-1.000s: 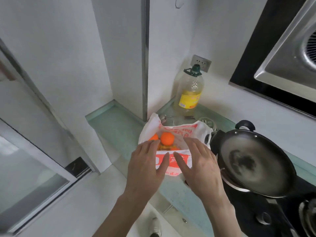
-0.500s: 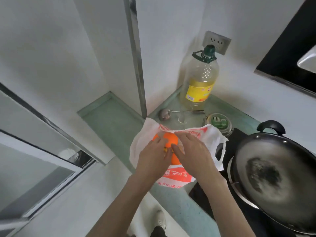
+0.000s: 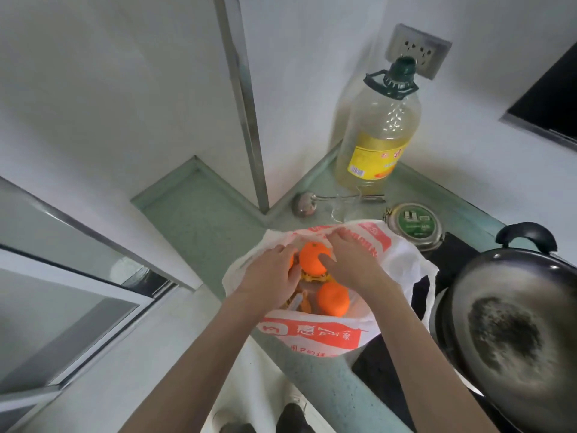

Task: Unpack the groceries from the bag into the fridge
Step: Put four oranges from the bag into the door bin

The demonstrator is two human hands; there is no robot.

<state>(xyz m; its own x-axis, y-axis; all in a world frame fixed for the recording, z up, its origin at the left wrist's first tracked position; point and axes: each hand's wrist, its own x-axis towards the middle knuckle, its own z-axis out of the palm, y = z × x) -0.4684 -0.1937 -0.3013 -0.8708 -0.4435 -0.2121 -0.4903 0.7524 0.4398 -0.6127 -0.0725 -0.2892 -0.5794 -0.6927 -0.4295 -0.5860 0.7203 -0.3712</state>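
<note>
A white plastic bag point(image 3: 315, 337) with red print stands open on the green counter point(image 3: 199, 220). Inside lie two oranges and some yellow packaging point(image 3: 313, 278). The upper orange point(image 3: 312, 260) sits between my two hands. My left hand point(image 3: 268, 275) curls against its left side, and a sliver of something else orange shows under the fingers. My right hand point(image 3: 352, 260) wraps it from the right, thumb on its front. The lower orange point(image 3: 333, 303) lies free in the bag. No fridge can be made out.
A large oil bottle point(image 3: 376, 132) stands in the corner behind the bag, with a metal ladle point(image 3: 304, 204) and a green-lidded jar point(image 3: 413, 223) in front. A dark wok point(image 3: 512, 326) sits on the stove at right. A glass-panelled frame point(image 3: 71, 276) runs along the left.
Both hands have reached from the bag's front edge into it and closed around the upper orange. The view has moved closer and tilted down.
</note>
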